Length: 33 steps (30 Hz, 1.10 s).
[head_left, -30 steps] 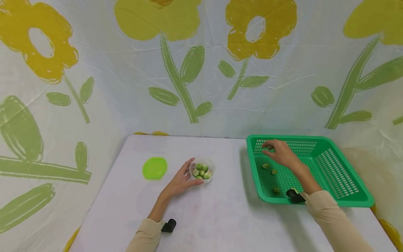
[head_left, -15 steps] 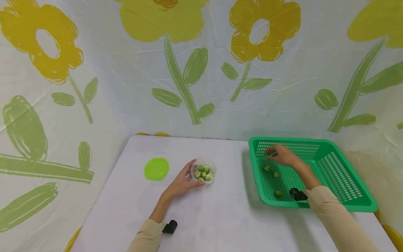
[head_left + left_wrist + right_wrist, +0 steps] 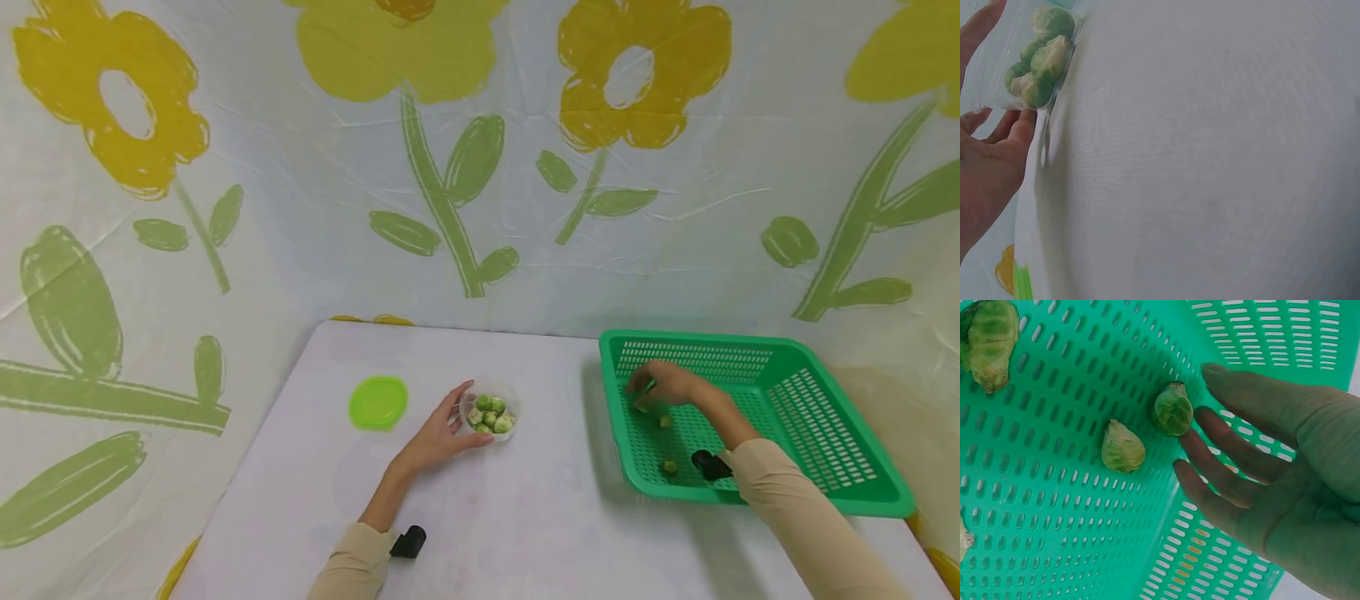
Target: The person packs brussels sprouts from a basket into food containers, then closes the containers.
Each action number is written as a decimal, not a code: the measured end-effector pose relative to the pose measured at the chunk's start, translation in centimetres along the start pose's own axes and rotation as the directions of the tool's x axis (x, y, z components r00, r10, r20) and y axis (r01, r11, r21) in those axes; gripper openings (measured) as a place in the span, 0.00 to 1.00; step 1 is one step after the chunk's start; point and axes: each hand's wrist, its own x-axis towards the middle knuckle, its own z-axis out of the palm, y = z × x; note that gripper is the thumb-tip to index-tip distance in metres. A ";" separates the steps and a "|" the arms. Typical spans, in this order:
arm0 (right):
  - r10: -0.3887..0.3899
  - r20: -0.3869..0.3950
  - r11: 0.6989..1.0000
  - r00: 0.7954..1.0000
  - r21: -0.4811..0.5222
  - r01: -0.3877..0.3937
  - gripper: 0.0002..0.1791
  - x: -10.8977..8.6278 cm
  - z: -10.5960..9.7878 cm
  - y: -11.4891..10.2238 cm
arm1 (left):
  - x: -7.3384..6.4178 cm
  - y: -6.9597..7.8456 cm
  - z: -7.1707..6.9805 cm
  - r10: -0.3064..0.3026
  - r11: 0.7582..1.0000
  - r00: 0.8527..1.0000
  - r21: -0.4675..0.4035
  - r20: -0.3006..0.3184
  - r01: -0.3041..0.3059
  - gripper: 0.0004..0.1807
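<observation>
Brussels sprout (image 3: 1174,411): green, rounded, inside green perforated plastic basket (image 3: 705,336), just beside right grip (image 3: 677,385).
Right grip: released, fingers loosely bent.
Left grip (image 3: 433,439): grasping clear plastic tub (image 3: 996,75) of more sprouts (image 3: 1047,59).
Lime-green plastic lid (image 3: 378,403): on white bench (image 3: 525,517), left of tub.

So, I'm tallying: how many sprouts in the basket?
4 in the right wrist view: one sprout by the hand, one central, one upper left, one left edge; more may hide.
</observation>
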 end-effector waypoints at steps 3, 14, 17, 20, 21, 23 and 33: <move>0.019 0.033 1.000 0.999 -0.004 -0.019 0.14 0.0 0.0 0.0 | 0.0 -0.1 0.0 -0.004 1.000 1.000 -0.001 -0.002 0.004 0.57; 0.052 0.110 0.998 0.993 -0.044 -0.048 0.09 -0.2 0.0 -0.1 | 0.0 0.1 0.1 -0.009 1.000 1.000 0.015 -0.006 0.009 0.57; 0.049 0.119 0.997 0.992 -0.064 -0.042 0.09 -0.1 0.0 0.0 | 0.0 0.1 0.1 -0.012 1.000 1.000 0.013 -0.007 0.013 0.57; 0.041 0.114 0.996 0.993 -0.077 -0.033 0.10 -0.1 -0.1 0.1 | 0.0 0.0 0.1 -0.011 1.000 1.000 0.014 -0.009 0.011 0.57; 0.034 0.108 0.997 0.994 -0.079 -0.026 0.11 -0.2 -0.1 0.2 | 0.0 -0.1 0.2 -0.011 1.000 1.000 0.014 -0.010 0.011 0.57; 0.012 0.089 0.997 0.996 -0.083 -0.005 0.11 -0.3 -0.2 0.2 | 0.0 -0.1 0.2 -0.009 1.000 1.000 0.010 -0.011 0.009 0.58; -0.058 0.008 0.996 0.998 -0.075 0.058 0.11 -1.4 -1.0 -0.1 | -0.1 0.1 0.2 -0.027 1.000 1.000 -0.001 -0.013 0.027 0.58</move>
